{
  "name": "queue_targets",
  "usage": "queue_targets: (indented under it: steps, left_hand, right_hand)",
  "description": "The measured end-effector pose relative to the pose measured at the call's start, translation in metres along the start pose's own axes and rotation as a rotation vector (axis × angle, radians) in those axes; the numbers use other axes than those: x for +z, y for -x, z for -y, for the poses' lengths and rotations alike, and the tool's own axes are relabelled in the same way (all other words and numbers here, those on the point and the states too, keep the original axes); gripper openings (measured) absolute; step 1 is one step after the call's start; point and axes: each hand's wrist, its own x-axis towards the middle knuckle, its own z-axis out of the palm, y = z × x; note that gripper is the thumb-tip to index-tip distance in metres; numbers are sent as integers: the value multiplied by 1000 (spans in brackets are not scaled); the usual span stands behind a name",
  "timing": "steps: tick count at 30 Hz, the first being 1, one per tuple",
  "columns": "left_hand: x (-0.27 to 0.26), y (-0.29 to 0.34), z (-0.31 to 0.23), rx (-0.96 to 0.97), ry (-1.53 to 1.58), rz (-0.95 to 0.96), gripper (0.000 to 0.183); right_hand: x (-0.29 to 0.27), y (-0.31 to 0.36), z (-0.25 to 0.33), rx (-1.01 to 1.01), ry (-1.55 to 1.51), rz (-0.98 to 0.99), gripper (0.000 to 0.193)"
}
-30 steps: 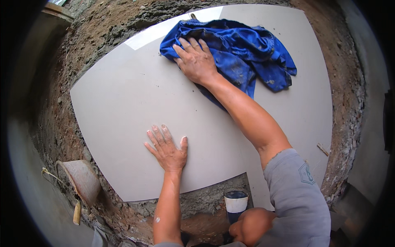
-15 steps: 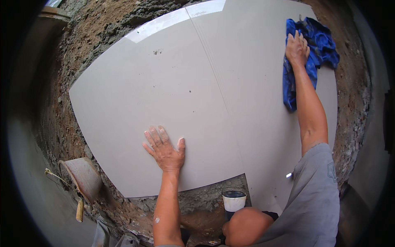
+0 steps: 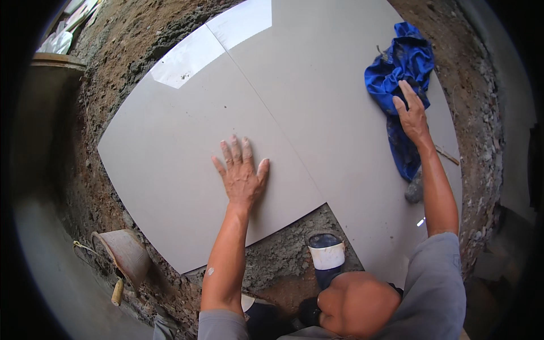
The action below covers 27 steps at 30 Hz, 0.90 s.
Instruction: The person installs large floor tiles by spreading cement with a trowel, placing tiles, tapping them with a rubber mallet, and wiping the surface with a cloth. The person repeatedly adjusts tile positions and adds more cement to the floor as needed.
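Note:
My left hand [image 3: 242, 177] lies flat with spread fingers on a large light-grey tile [image 3: 170, 187]. A thin joint separates this tile from a second light-grey tile [image 3: 328, 107] on the right. On the second tile lies a crumpled, soiled blue cloth [image 3: 396, 79]. My right hand [image 3: 413, 116] is over the cloth's near right side, fingers straight and thumb apart, gripping nothing; whether it touches the cloth I cannot tell. Beside my right forearm rests a mallet with a dark grey head [image 3: 415, 188] and a wooden handle [image 3: 447, 154], its middle hidden by the arm.
A mortar-stained bucket [image 3: 122, 255] lies tipped at lower left, near a wooden-handled tool [image 3: 117, 292]. Wet mortar [image 3: 277, 255] shows in the gap before the left tile. My dark boot with a white band [image 3: 327, 256] stands there. Soil and walls border the tiles.
My right hand has let go of the cloth and drawn back toward me, leaving it bunched. The mallet has come into sight. My left hand has shifted on the tile; the view has turned.

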Motion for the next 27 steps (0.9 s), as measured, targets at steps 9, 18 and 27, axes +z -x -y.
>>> queue_targets:
  steps: [9,18,27]
  left_hand:
    - [16,56,-92,396,202,112,71]
    - [10,171,161,-804,76,-71,84]
    - [8,197,255,-1121,136,-168,91]
  right_hand:
    - [-47,186,-182,468,414,39,48]
    - [-29,289,-179,625,128,205,44]
    - [-27,348,-116,599,282,74,36]
